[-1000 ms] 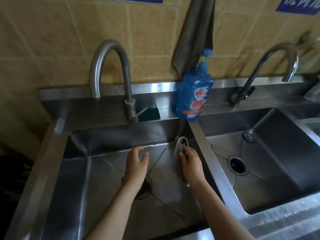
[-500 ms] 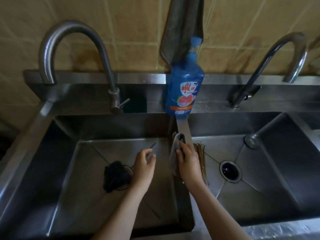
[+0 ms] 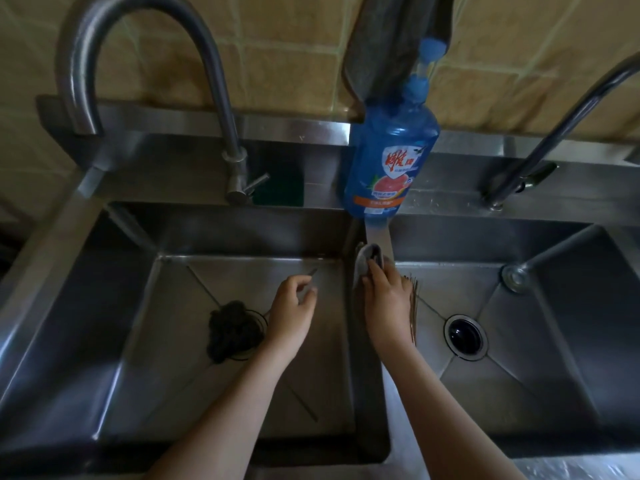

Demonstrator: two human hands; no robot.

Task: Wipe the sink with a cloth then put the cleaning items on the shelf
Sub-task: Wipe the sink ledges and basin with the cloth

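Note:
My right hand (image 3: 388, 303) presses a small grey cloth (image 3: 367, 261) against the right wall of the left steel sink basin (image 3: 166, 341), at the divider between the two basins. My left hand (image 3: 292, 308) hovers over the basin floor with fingers loosely curled, holding nothing. A dark scouring pad (image 3: 233, 329) lies on the left drain. A blue dish soap bottle (image 3: 391, 157) stands on the back ledge (image 3: 194, 181), with a green sponge (image 3: 278, 187) to its left.
Two curved steel taps (image 3: 211, 81) (image 3: 554, 133) rise from the ledge. A dark towel (image 3: 391, 39) hangs on the tiled wall above the bottle. The right basin (image 3: 540, 358) holds a bundle of thin sticks (image 3: 414, 306) and an open drain (image 3: 464, 336).
The view has dropped closer over the sinks. My right hand with the cloth has slid a little along the divider wall; my left hand has moved right, off the drain, uncovering the scouring pad.

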